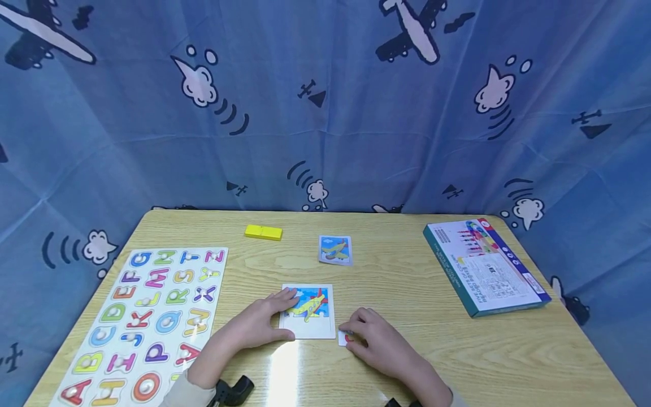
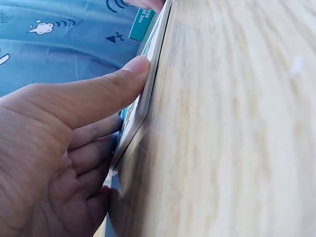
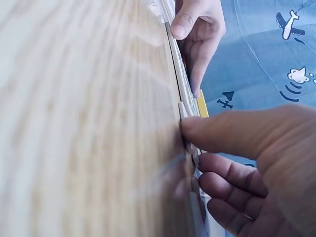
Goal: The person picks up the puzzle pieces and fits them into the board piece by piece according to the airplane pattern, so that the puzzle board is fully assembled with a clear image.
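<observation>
A square jigsaw board (image 1: 312, 330) with a white frame lies flat on the table, part of a yellow airplane picture filled in and its lower strip blank. My left hand (image 1: 264, 322) rests on its left side, fingers on the picture and thumb along the near edge; the thumb (image 2: 111, 94) touches the board's rim in the left wrist view. Just right of the board, my right hand (image 1: 373, 342) pinches a small white puzzle piece (image 1: 342, 339) with some red on it, low at the tabletop. The fingers cover much of that piece.
A picture card (image 1: 335, 250) with the same airplane lies behind the board. Farther back left is a yellow block (image 1: 263, 232). A letter puzzle board (image 1: 170, 299) covers the left side, and a flat game box (image 1: 485, 268) lies at the right. A blue curtain (image 1: 325, 113) hangs behind.
</observation>
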Tool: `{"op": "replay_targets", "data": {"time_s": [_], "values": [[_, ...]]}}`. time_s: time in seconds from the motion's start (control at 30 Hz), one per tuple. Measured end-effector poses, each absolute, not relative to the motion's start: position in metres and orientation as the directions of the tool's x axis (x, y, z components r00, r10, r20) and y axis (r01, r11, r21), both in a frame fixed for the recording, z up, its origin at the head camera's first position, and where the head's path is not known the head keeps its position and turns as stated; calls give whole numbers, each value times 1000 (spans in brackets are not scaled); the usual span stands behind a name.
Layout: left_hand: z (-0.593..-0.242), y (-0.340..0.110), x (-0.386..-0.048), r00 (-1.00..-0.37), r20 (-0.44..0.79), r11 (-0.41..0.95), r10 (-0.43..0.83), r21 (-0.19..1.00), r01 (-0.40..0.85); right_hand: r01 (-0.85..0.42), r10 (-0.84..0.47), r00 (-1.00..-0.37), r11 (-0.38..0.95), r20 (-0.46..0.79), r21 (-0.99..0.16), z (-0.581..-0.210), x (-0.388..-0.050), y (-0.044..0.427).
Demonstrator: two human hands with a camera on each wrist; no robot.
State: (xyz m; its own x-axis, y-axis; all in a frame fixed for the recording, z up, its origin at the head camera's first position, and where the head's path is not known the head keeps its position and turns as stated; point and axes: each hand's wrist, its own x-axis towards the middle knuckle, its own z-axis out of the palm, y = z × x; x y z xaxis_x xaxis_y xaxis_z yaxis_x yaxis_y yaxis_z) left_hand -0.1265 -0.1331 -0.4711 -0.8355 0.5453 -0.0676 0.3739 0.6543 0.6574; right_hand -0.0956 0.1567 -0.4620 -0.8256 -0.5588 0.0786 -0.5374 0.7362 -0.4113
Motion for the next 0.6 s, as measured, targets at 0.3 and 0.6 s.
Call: {"op": "replay_targets", "data": {"time_s": [0.3, 0.6], "values": [[-471, -134, -126, -833, -73, 646, 548, 670, 366, -539, -538, -832, 731, 134, -419, -465, -99, 159], [-470, -137, -127, -810, -83, 637, 581, 665, 389, -549, -550, -822, 699, 147, -459, -459, -101, 150]]}}
